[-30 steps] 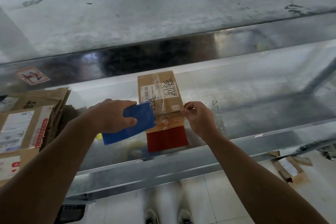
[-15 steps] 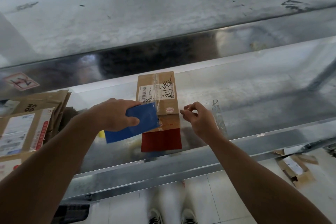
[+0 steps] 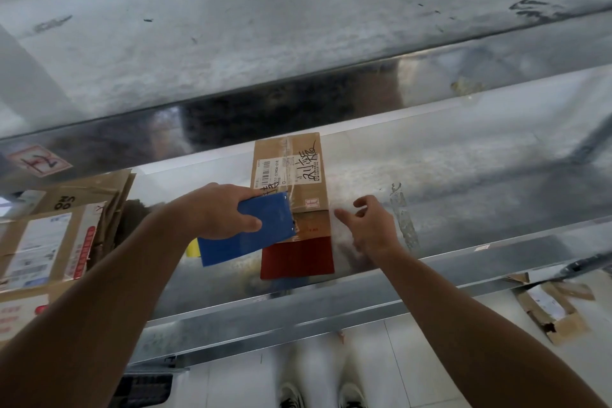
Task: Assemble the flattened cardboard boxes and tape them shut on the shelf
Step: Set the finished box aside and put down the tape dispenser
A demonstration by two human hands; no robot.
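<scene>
Currently the left hand (image 3: 215, 209) grips a blue tape dispenser (image 3: 251, 235) against the small cardboard box (image 3: 298, 172), while the right hand (image 3: 371, 228) hovers loose-fingered just beside it, holding nothing. Standing on the metal shelf (image 3: 463, 175), the box looks light and thin-walled; bracing its side edges seems wisest.

A packing or storage room, identified by a galvanised metal shelf (image 3: 463, 172), a stack of flattened cardboard boxes (image 3: 63, 228) bearing shipping labels, a taped box (image 3: 291, 169) with a barcode label, and cardboard scraps (image 3: 551, 313) on the white tiled floor (image 3: 414, 361).
</scene>
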